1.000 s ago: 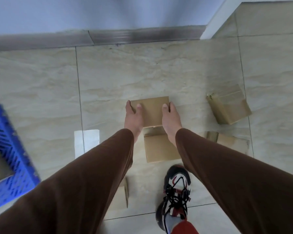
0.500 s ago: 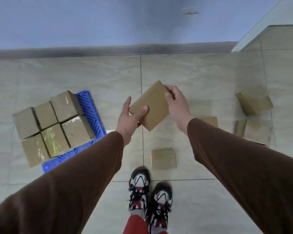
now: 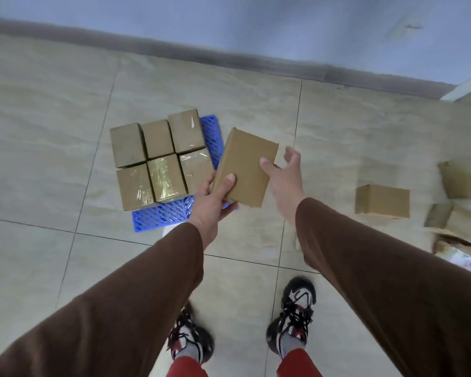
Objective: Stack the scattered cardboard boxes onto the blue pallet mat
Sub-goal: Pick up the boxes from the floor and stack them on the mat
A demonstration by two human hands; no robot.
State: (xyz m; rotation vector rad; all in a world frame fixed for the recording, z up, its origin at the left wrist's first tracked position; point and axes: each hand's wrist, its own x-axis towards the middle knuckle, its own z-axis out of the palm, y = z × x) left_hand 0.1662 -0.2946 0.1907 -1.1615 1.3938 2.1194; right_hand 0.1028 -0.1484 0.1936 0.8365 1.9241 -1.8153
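Two sneakers (image 3: 292, 319), black, white and red with dark laces, planted on pale floor tiles (image 3: 46, 164) below red trouser legs; brown sleeves (image 3: 147, 289) reaching forward from both lower corners. No brand, label or writing legible on anything in view. Left hand (image 3: 211, 201) gripping the carried cardboard box (image 3: 246, 168) at its near-left corner, thumb pressed on the top face, fingers curled under the bottom. Right hand (image 3: 284, 175) spread wide, thumb tip touching the box's right edge, fingers loosely fanned and apart from it (holding nothing). Box held tilted in the air, over the right edge of the blue pallet mat (image 3: 163, 217). Mat flat on the floor, carrying six stacked boxes (image 3: 158, 161) in two rows of three, the nearer row glossy with clear tape. Off to the right, well apart from the mat: one loose box (image 3: 382, 201) on the tiles, several more scattered boxes (image 3: 462, 180) near the frame edge. Farthest: grey skirting (image 3: 229, 57) under a pale blue wall (image 3: 229, 20).
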